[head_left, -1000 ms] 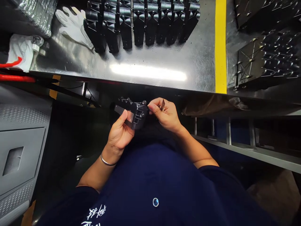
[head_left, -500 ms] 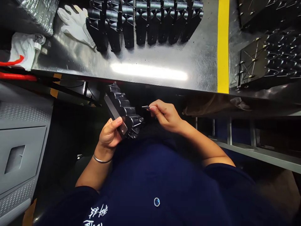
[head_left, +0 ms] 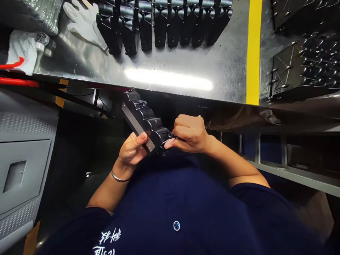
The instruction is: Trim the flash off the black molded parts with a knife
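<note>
A black ribbed part [head_left: 148, 118] with a flat grey strip along one side is tilted in front of the bench edge. My left hand [head_left: 132, 148] grips its lower end, the thumb lying over the strip. At the part's lower right corner, my right hand [head_left: 190, 134] is closed, thumb tip against the part. A small thin tool sits in its fingers, mostly hidden, with only a bit of it showing by the corner.
On the metal bench [head_left: 164, 76] stands a row of several similar black parts [head_left: 146, 32]. A white glove [head_left: 85, 26] lies left of them. Yellow tape [head_left: 253, 53] crosses the bench, with more black parts [head_left: 321, 60] beyond. A grey cabinet [head_left: 23, 170] is at left.
The black part and my left hand have shifted right. My right hand has turned and come up against the part's corner, bringing the small tool to it.
</note>
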Tool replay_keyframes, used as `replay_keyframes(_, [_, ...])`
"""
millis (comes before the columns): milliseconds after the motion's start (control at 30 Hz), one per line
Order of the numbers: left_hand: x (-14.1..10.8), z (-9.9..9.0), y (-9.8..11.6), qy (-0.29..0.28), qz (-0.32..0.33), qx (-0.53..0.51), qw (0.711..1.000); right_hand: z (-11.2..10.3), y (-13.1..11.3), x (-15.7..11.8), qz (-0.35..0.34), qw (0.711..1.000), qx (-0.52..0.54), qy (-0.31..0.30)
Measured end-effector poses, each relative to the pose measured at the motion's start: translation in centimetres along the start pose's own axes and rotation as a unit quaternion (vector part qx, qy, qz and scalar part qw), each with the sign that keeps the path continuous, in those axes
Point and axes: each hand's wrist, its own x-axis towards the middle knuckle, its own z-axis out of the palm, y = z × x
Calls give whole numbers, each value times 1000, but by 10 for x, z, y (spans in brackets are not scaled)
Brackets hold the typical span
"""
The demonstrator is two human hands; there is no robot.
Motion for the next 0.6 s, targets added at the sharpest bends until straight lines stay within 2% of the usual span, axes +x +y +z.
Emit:
replay_keyframes(167, [0,9,-4,18,-27,-68,997,-1,5,-3,50,997,-58,4])
replay_keyframes(300, [-1,12,-5,95,-46,-129,986,-2,7,-3,39,996,-73,-13])
replay_keyframes(400, [-2,14,-7,136,-69,-150,977,-4,5,-2,61,995,-80,-23])
replay_keyframes(500, [-2,15,-7,134,-93,-147,975,-5,4,0,96,992,-83,-19])
replay_keyframes(600, [-2,19,-5,141,-95,-161,972,-6,4,2,98,991,-81,-32])
